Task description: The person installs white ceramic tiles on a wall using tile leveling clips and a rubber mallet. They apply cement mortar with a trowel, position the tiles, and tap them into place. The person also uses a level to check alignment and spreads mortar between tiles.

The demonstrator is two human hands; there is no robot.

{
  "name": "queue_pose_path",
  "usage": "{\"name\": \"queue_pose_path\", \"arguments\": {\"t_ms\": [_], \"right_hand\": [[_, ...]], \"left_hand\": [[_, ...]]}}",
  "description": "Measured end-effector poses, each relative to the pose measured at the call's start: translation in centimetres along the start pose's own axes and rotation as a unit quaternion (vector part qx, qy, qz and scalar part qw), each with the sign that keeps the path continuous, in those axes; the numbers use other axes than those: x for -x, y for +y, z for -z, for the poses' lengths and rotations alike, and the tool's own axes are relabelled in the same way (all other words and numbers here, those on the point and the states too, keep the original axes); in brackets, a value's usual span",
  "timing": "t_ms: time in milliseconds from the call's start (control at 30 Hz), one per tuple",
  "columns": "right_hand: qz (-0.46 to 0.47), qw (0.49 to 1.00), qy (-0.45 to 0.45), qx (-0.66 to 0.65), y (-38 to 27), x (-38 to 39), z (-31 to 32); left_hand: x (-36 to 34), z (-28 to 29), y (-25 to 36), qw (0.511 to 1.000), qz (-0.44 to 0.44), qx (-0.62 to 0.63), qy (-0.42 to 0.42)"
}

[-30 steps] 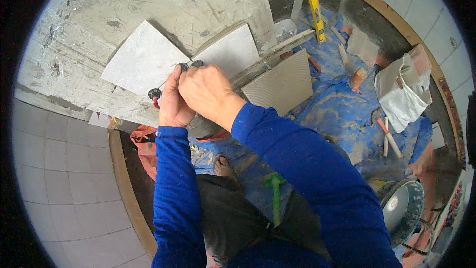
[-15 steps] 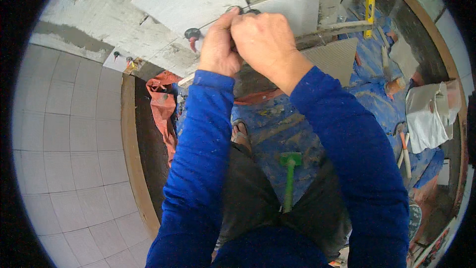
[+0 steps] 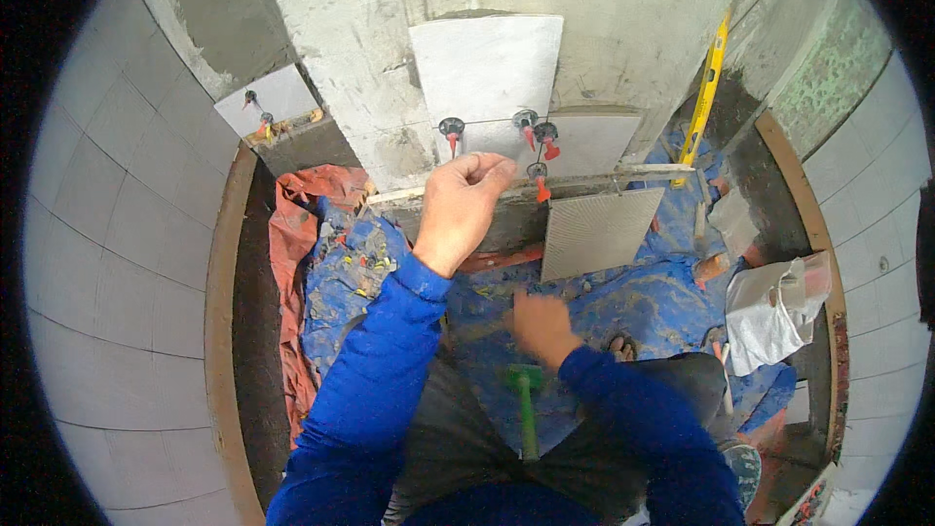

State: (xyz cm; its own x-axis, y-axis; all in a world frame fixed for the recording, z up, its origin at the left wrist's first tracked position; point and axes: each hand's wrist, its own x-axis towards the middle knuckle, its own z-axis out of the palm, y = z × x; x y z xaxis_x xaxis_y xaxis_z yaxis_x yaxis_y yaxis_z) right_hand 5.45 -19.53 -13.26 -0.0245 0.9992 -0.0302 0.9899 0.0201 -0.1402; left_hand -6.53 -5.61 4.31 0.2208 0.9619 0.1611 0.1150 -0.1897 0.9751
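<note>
Concrete wall (image 3: 662, 49): where it faces the person, white tiles (image 3: 487, 58) meet.
Left hand (image 3: 464, 209): fingers curled toward thumb near the tiles; cannot tell whether anything is held.
Right hand (image 3: 545, 328): lower down, blurred; opening and hold unclear.
Red-and-black clips (image 3: 526, 121): four, around these tiles' joints.

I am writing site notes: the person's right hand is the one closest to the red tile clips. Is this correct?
Not quite: the head view shows that the left hand is the one closest to the red tile clips; the right hand is lower.
</note>
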Motion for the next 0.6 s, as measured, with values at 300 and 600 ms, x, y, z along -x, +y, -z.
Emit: {"name": "queue_pose_path", "arguments": {"t_ms": [300, 600], "right_hand": [[-0.059, 0.908, -0.317, -0.268, 0.7, 13.9, -14.0], [-0.073, 0.863, 0.103, -0.489, -0.2, 10.3, 21.5]], "left_hand": [[-0.8, 8.2, -0.1, 0.996, -0.019, -0.011, 0.082], [-2.4, 8.9, -1.1, 0.988, -0.08, 0.029, 0.131]]}}
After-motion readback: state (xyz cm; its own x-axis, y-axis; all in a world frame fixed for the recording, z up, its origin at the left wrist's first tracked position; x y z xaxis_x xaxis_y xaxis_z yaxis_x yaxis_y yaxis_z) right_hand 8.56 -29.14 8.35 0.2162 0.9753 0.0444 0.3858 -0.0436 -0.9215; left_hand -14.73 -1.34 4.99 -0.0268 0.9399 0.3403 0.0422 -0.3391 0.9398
